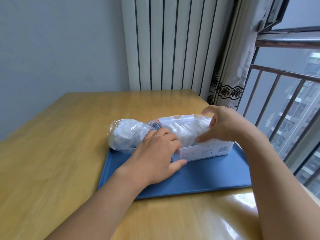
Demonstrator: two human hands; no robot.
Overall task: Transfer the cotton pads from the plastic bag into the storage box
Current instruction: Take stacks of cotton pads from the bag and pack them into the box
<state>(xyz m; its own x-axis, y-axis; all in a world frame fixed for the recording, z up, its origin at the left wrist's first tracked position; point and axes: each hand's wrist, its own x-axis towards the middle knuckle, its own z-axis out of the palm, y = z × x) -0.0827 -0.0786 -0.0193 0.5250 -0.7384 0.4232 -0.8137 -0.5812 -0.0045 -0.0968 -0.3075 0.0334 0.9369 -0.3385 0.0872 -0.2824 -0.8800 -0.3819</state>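
Note:
A clear plastic bag of white cotton pads lies on its side, its red-lined mouth against the left end of the clear storage box. A row of cotton pads stands inside the box. My left hand grips the box's left end, fingers curled over the rim at the bag's mouth and thumb along the front wall. My right hand reaches over the right part of the box and holds the row of pads between thumb and curled fingers, with the index finger lifted.
The box and the bag rest on a blue tray on a wooden table. Behind the table stand a white radiator and a curtain. A railed window runs along the right side.

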